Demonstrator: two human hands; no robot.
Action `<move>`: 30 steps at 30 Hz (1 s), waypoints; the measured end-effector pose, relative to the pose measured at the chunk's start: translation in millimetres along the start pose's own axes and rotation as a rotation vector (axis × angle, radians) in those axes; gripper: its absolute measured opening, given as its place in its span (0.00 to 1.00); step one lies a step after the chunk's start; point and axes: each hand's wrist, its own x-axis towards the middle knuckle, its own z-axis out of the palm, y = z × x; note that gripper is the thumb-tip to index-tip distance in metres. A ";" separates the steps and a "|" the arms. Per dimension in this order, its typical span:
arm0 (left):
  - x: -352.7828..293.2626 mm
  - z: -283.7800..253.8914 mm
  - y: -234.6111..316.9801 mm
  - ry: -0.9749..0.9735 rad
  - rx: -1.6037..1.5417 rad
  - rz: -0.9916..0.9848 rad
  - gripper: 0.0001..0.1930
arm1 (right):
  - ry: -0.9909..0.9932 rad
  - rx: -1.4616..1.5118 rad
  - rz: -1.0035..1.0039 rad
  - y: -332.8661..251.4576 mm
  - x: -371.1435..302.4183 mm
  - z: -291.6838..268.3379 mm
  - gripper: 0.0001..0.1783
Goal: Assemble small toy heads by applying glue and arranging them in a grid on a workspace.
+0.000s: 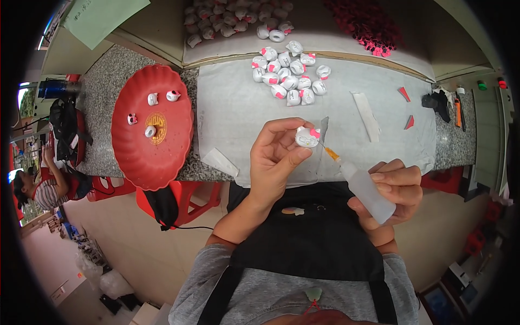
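Note:
Between the thumb and fingers of my left hand (276, 157) is a small white cat-head figure (307, 137) with a pink bow. My right hand (395, 187) grips a translucent squeeze bottle (369, 192), tilted so that its orange needle tip (331, 154) points up and left at the figure. The tip is close to the bow side; whether it touches, I cannot tell. Beyond my hands, a cluster of similar white heads (290, 82) with pink bows lies on the white sheet (227, 119). To the left, several small heads (173, 96) sit in a red scalloped tray (127, 157).
A shelf at the back holds a pile of white heads (227, 19) and a heap of pink-and-black pieces (374, 32). White paper strips (366, 116) and red scraps (409, 122) lie on the sheet. A red stool (189, 203) stands below the tray. Another person (49, 189) sits far left.

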 end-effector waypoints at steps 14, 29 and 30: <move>0.1 1.6 0.1 -0.067 -0.020 -0.059 0.17 | -0.008 0.059 -0.058 4.0 -1.7 0.7 0.22; 1.6 -3.6 -3.3 -0.138 0.402 0.180 0.16 | -0.032 -0.015 0.034 -1.7 -1.2 2.6 0.22; 3.2 -3.6 -2.7 -0.135 0.394 0.179 0.16 | -0.038 -0.019 0.035 -1.1 -0.1 2.4 0.22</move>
